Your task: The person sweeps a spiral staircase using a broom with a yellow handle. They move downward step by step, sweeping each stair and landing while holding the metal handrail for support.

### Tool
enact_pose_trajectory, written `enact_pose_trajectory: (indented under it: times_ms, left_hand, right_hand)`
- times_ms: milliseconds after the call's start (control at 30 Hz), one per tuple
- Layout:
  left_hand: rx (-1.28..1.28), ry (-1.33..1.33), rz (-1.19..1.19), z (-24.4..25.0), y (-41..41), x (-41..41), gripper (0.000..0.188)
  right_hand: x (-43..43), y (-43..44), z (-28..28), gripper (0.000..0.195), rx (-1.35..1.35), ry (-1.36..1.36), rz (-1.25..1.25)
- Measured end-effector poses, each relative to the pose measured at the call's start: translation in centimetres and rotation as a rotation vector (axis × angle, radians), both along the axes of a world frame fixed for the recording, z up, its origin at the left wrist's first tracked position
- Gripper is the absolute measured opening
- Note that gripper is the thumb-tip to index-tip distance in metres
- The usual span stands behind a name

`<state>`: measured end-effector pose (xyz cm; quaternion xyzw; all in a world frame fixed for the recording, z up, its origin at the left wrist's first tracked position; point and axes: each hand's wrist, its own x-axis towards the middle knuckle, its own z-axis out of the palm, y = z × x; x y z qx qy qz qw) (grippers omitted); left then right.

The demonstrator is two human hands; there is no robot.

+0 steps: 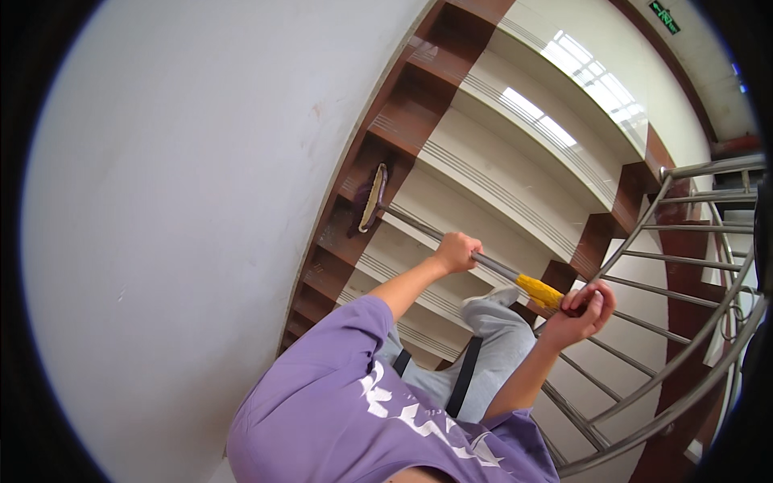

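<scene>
A mop slants across the staircase, its purple, cream-banded head [373,199] on a dark brown end of a step beside the wall. My left hand [458,252] is wrapped around the mop's grey metal pole [496,264], about midway along. Higher up the pole is a yellow grip [539,291]. At the end of that grip, my right hand [586,308] curls its fingers loosely around the handle; the very tip is hidden by the hand.
Glossy cream stair treads [513,160] with dark brown ends rise ahead. A plain pale wall [199,211] borders them on the left. On the right runs a stainless-steel railing [658,290]. A green exit sign [664,17] is at the top right. One shoe [492,297] rests on the stairs.
</scene>
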<state>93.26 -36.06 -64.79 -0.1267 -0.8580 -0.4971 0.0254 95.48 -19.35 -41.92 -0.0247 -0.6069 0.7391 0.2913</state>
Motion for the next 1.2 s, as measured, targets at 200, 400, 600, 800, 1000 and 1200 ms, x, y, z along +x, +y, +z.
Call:
enact_pose_trajectory:
  times_ms: [200, 400, 600, 800, 1000, 1200]
  left_hand:
    - [-0.216, -0.171, -0.166, -2.1, 5.3, -3.4, 0.006]
    - [-0.332, -0.194, -0.447, -8.1, 11.4, -5.9, 0.008]
    - [-0.144, -0.015, -0.563, -6.0, 17.8, -5.7, 0.007]
    - [-0.193, -0.155, -0.407, -10.8, 13.9, -8.9, 0.007]
    - [-0.221, -0.445, -0.415, -12.1, 10.1, -9.9, 0.010]
    - [-0.182, -0.480, -0.328, -8.0, 9.6, -6.2, 0.011]
  right_hand:
    - [-4.0, 8.9, -7.1, 0.023, 0.024, 0.089, -0.145]
    - [-5.0, 19.0, -15.0, 0.022, -0.091, -0.174, -0.311]
    - [-4.8, 23.4, -11.2, 0.019, 0.067, -0.198, -0.632]
    - [-9.5, 21.8, -18.3, 0.014, -0.060, -0.334, -0.582]
    - [-11.8, 18.7, -20.9, 0.017, -0.086, -0.412, -0.403]
    - [-11.1, 18.2, -17.9, 0.011, -0.151, -0.303, -0.359]
